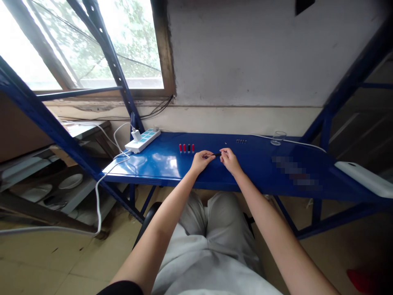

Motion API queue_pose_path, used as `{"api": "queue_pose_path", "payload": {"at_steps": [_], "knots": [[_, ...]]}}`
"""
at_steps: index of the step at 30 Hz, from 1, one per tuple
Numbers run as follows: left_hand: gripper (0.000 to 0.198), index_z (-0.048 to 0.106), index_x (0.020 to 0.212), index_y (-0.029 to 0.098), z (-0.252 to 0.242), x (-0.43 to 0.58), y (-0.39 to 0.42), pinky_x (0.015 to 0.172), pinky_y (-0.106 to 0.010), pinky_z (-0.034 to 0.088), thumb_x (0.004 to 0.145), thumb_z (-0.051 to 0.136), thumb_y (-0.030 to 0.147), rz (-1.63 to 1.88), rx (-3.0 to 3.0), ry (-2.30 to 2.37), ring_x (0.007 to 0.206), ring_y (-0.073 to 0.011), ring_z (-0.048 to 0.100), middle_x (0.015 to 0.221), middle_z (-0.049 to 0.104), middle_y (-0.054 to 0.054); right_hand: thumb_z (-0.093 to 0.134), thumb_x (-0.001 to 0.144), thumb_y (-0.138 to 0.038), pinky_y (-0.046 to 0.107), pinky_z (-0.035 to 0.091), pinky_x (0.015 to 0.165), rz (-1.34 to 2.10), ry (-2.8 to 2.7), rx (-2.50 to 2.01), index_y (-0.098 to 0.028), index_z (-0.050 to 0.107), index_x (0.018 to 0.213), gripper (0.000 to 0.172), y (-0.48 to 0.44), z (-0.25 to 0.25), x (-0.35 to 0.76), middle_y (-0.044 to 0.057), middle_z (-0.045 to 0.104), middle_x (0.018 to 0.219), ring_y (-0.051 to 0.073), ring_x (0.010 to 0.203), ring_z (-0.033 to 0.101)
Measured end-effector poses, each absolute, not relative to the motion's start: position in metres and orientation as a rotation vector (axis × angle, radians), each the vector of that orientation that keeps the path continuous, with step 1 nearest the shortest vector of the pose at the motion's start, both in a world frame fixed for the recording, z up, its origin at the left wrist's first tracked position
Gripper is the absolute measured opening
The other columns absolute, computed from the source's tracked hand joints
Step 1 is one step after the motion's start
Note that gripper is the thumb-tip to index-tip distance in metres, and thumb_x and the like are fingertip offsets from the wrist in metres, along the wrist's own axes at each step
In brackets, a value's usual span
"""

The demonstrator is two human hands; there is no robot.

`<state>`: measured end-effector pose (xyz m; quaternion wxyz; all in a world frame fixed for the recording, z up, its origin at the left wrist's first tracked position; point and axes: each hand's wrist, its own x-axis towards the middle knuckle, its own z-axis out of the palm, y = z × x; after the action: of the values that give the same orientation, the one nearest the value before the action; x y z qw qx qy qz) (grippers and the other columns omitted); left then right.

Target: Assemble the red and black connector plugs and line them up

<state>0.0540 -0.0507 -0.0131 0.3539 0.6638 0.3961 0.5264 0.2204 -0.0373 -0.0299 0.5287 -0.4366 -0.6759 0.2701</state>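
Observation:
Between my two hands, above the blue shelf (166, 162), is a small dark stick-like piece (217, 155). My left hand (202, 159) pinches its left end, and my right hand (229, 159) has its fingers closed round the right end. Just left of my left hand stand several small upright cylinders in a row, red ones (184, 148) and a black one (188, 148). Behind my right hand lie several tiny metallic pieces (241, 141) in a row. A tiny pale bit (225, 143) lies close by on the shelf.
A white power strip (143, 140) with a plug and cable sits at the left end. A clear glass (278, 138) stands at the back right. The right end holds a white object (365, 179). Blue metal posts (113, 57) rise at both sides.

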Motion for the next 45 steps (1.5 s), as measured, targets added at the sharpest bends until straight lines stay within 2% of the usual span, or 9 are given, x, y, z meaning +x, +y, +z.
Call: {"api": "queue_pose_path", "payload": {"at_steps": [7,12,16,20,24,27,32,38,45], "knots": [[0.023,0.066,0.083,0.015,-0.007,0.060,-0.050,0.070,-0.028,0.045,0.071,0.065,0.035,1.372,1.854,1.067,0.070,-0.0157,0.062,0.072,0.068,-0.005,0.031,0.087,-0.047,0.027,0.038,0.058,0.500,-1.657,-1.174,-0.021,0.049,0.094,0.033,-0.041,-0.026,0.220,-0.004,0.049,0.054,0.014,0.050,0.049],[0.016,0.068,0.081,0.018,0.032,0.065,-0.037,0.075,-0.029,0.042,0.075,0.061,0.031,1.250,2.230,1.043,0.076,-0.0176,0.061,0.080,0.068,-0.006,0.023,0.089,-0.049,0.027,0.040,0.059,0.470,-1.639,-1.187,-0.021,0.050,0.097,0.039,-0.044,-0.024,0.219,-0.003,0.050,0.053,0.014,0.052,0.051],[0.005,0.068,0.068,0.018,0.077,0.061,-0.009,0.094,-0.040,0.030,0.063,0.070,0.018,0.972,2.589,1.097,0.092,-0.0243,0.055,0.084,0.065,-0.006,0.023,0.089,-0.048,0.026,0.039,0.056,0.473,-1.592,-1.192,-0.020,0.049,0.104,0.041,-0.045,-0.024,0.218,-0.003,0.052,0.054,0.014,0.050,0.049],[0.015,0.061,0.048,0.015,0.097,0.046,0.021,0.101,-0.048,0.016,0.048,0.075,0.007,0.812,2.650,1.235,0.096,-0.0278,0.049,0.070,0.057,-0.006,0.027,0.089,-0.043,0.026,0.039,0.055,0.505,-1.605,-1.211,-0.020,0.049,0.104,0.036,-0.045,-0.024,0.218,-0.003,0.052,0.055,0.014,0.049,0.049],[0.017,0.059,0.046,0.016,0.088,0.027,0.035,0.104,-0.051,0.007,0.052,0.075,0.016,0.754,2.637,1.325,0.100,-0.0258,0.046,0.072,0.054,-0.005,0.029,0.087,-0.037,0.027,0.039,0.056,0.510,-1.631,-1.220,-0.020,0.049,0.102,0.030,-0.045,-0.024,0.218,-0.003,0.052,0.054,0.014,0.050,0.050],[0.017,0.059,0.047,0.016,0.077,0.020,0.036,0.103,-0.055,0.003,0.048,0.075,0.011,0.761,2.611,1.367,0.101,-0.0277,0.044,0.073,0.054,-0.005,0.031,0.086,-0.034,0.028,0.039,0.058,0.508,-1.639,-1.229,-0.020,0.050,0.102,0.028,-0.045,-0.024,0.218,-0.003,0.052,0.053,0.015,0.052,0.051],[0.022,0.058,0.045,0.016,0.066,0.016,0.035,0.101,-0.058,0.002,0.043,0.073,0.000,0.769,2.542,1.446,0.100,-0.0314,0.044,0.074,0.055,-0.007,0.032,0.085,-0.032,0.028,0.039,0.059,0.531,-1.641,-1.244,-0.021,0.049,0.101,0.026,-0.046,-0.021,0.218,-0.004,0.051,0.052,0.015,0.052,0.051],[0.017,0.058,0.047,0.016,0.061,0.011,0.036,0.101,-0.057,0.006,0.050,0.072,0.007,0.766,2.572,1.463,0.101,-0.0298,0.044,0.074,0.055,-0.007,0.034,0.084,-0.032,0.029,0.039,0.059,0.528,-1.637,-1.238,-0.020,0.049,0.100,0.025,-0.045,-0.022,0.218,-0.004,0.050,0.051,0.015,0.051,0.051],[0.014,0.061,0.052,0.014,0.059,0.009,0.033,0.100,-0.058,0.006,0.049,0.072,0.006,0.704,2.579,1.531,0.104,-0.0334,0.043,0.083,0.058,-0.011,0.035,0.083,-0.034,0.028,0.039,0.057,0.529,-1.639,-1.220,-0.020,0.049,0.100,0.026,-0.043,-0.026,0.219,-0.004,0.050,0.051,0.015,0.050,0.050]]}}
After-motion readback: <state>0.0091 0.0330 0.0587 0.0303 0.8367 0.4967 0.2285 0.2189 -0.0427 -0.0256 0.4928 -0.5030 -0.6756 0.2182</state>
